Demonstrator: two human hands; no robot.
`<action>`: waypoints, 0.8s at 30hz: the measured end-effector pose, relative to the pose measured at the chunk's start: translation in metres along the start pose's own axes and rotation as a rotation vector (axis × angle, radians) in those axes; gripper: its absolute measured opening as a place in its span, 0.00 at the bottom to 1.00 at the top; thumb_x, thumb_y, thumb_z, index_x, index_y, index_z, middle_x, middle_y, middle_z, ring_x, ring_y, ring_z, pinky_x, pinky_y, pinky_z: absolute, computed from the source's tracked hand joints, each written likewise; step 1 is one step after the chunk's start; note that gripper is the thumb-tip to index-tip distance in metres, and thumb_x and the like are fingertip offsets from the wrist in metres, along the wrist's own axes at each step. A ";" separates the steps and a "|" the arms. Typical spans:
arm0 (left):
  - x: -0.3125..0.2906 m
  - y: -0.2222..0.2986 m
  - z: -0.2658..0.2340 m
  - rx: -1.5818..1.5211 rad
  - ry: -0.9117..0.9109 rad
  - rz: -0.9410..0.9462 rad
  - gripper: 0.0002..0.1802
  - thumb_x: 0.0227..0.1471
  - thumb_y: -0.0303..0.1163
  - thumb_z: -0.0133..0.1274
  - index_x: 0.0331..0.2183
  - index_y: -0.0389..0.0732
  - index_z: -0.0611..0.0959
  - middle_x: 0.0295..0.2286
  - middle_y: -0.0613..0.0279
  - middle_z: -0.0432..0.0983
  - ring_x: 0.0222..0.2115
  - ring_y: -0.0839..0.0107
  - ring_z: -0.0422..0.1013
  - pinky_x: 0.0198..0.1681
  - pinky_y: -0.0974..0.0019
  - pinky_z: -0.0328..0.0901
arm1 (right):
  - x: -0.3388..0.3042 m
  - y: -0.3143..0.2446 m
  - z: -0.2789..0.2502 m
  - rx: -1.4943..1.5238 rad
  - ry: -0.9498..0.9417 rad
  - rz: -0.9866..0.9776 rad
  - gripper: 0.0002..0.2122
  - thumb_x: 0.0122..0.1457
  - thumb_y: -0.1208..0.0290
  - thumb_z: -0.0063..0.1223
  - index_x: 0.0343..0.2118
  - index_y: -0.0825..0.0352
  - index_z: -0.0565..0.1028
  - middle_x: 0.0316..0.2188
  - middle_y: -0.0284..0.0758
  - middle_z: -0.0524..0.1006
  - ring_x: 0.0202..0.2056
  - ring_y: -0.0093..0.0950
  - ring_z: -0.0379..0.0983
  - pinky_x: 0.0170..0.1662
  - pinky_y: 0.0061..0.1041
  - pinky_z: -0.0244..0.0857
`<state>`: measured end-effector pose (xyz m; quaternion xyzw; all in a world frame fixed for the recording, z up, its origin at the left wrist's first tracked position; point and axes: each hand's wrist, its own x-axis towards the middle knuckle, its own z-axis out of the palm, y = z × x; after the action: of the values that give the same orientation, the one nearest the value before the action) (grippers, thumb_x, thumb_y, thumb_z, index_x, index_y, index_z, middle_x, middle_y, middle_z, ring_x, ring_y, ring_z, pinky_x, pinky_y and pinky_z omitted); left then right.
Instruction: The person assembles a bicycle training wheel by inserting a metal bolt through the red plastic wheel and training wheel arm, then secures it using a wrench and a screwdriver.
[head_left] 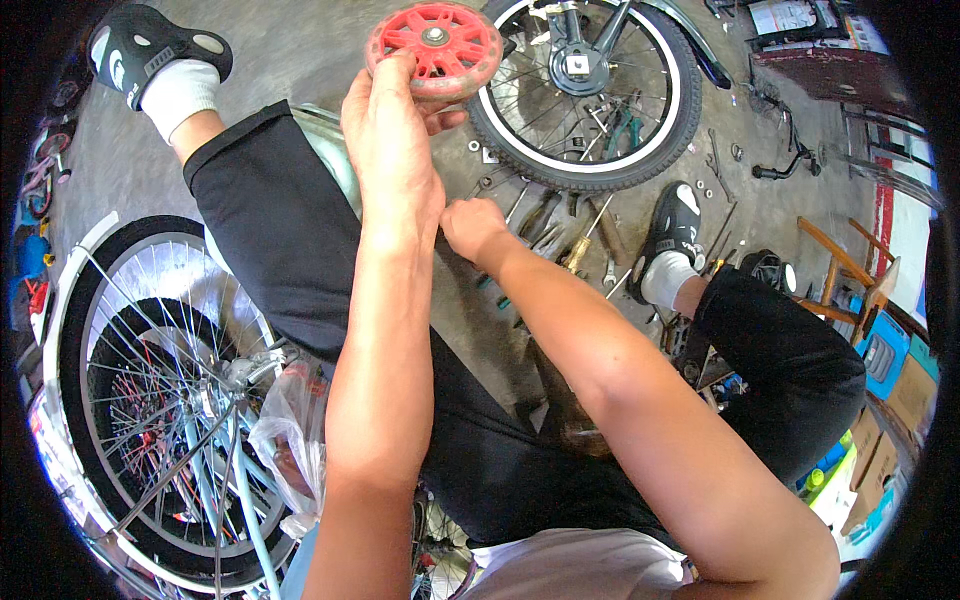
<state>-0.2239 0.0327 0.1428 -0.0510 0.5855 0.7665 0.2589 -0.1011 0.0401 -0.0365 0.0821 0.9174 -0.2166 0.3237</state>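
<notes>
Up at the top of the view, my left hand grips a small red plastic wheel by its near edge, thumb on its face and fingers beneath. The wheel has spokes, a pale see-through rim and a metal nut at its hub. My right hand is closed in a fist beside my left wrist, close to or touching it. Its fingertips are turned away, so whatever it holds is hidden. Just beyond the red wheel lies a bicycle wheel with a black tyre and white rim band, attached to a fork.
Screwdrivers, including a yellow-handled screwdriver, spanners and nuts are strewn over the concrete floor between my legs. A bicycle wheel with a plastic bag beside it stands at left. A wooden frame and a blue case are at right.
</notes>
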 end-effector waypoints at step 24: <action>-0.014 -0.031 0.009 0.051 -0.290 -0.034 0.20 0.65 0.42 0.52 0.52 0.40 0.79 0.36 0.65 0.81 0.30 0.77 0.77 0.32 0.70 0.73 | -0.329 0.058 -0.212 1.424 0.823 -0.042 0.31 0.66 0.69 0.55 0.70 0.68 0.57 0.39 0.40 0.80 0.37 0.28 0.78 0.45 0.27 0.71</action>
<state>-0.1956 0.0418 0.1237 0.0569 0.5602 0.7463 0.3550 0.0532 0.1838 0.2985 0.3236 0.6070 -0.7051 -0.1723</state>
